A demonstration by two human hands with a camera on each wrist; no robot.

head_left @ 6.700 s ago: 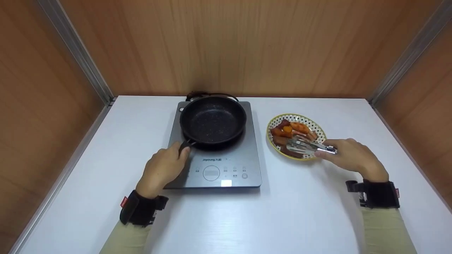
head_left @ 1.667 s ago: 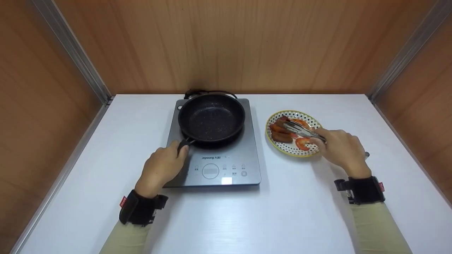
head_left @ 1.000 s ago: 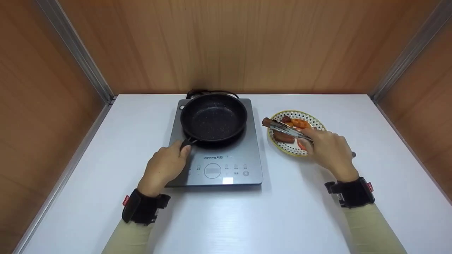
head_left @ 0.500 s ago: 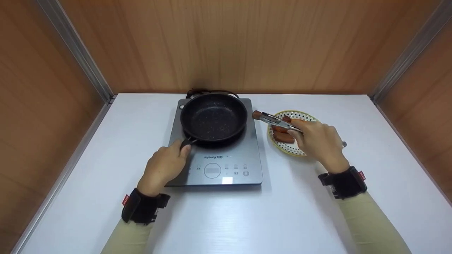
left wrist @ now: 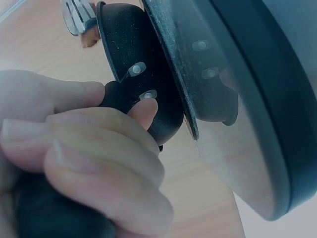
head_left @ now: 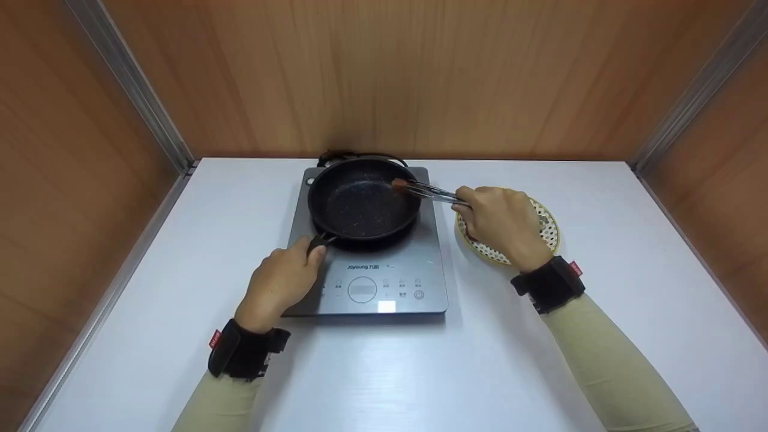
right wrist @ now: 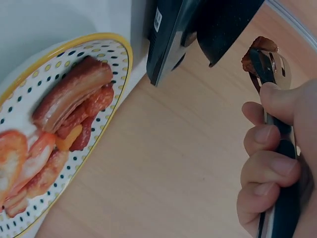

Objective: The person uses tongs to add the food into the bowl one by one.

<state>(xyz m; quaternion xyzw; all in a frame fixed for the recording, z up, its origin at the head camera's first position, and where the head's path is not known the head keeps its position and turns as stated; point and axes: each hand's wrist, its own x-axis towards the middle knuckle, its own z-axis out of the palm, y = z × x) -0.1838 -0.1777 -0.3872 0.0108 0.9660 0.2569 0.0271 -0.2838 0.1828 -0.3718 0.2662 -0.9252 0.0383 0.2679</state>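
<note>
- On the left of the table (head_left: 150, 258), the left hand (head_left: 279, 282) grips the pan's black handle (head_left: 317, 242), its hold and place unchanged since half a second ago.
- Just beyond it, the dark frying pan (head_left: 360, 207) sits upright on the flat cooker (head_left: 399, 270) and has not shifted either, so the receiving side looks steady.
- Over the right part of the pan comes the real change: the brown piece of food (head_left: 399, 185), just outside the rim half a second ago, is now inside it. The wrist views show it above the pan, apart from it (not laid down yet). The carrying across seems nearly done, though I judge the setting down is left.
- Farther right, the metal tongs (head_left: 435, 193) pinch that piece at their tips, and the right hand (head_left: 501, 222) is wrapped round them, having moved leftward with them.
- Rightmost, partly behind that hand, lies the dotted plate (head_left: 550, 225); a sausage (right wrist: 74, 94) and other pieces remain on it, so it still bears a share of the food.
</note>
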